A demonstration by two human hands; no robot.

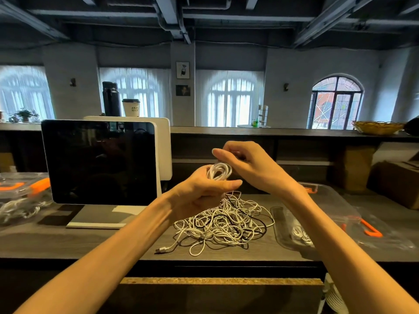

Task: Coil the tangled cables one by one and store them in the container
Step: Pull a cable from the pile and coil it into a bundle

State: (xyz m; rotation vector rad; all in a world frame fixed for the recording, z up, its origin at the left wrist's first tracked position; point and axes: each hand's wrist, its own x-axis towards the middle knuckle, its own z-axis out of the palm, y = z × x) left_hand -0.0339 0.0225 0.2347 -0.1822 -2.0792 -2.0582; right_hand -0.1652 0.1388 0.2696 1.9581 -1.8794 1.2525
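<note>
**Both hands hold a white coil above the tangle**

We see two bare forearms reach in over a dark wood-grain desk point(90, 243). The left hand point(199, 193) is raised above the desk, its fingers curled round a small coil of white cable point(218, 171), with the thumb laid across the lower side of the loops. The right hand point(251, 165) meets it from the other side: its fingers are bent and pinch at the top of the same coil, though we cannot tell exactly which strand they grip.

Directly below the hands lies a loose tangled heap of thin white cables mixed with a few black ones point(226, 223), spread on the desk. One plug end point(162, 249) trails out of the heap toward the near left.

Just right of the heap stands a clear plastic container with orange latches point(335, 207), partly hidden by the right forearm. A few white cables point(301, 234) lie inside it near its left wall.

To the left of the heap stands a dark, switched-off screen on a pale stand point(99, 162). At the far left edge we see another clear plastic box with orange parts point(20, 189), blurred, and more white cables point(20, 209) in front of it. On the ledge behind the screen stand a tall black flask point(111, 98) and a white paper cup with a dark lid point(131, 107), side by side. A woven golden basket point(377, 127) sits on the ledge at far right.
</note>
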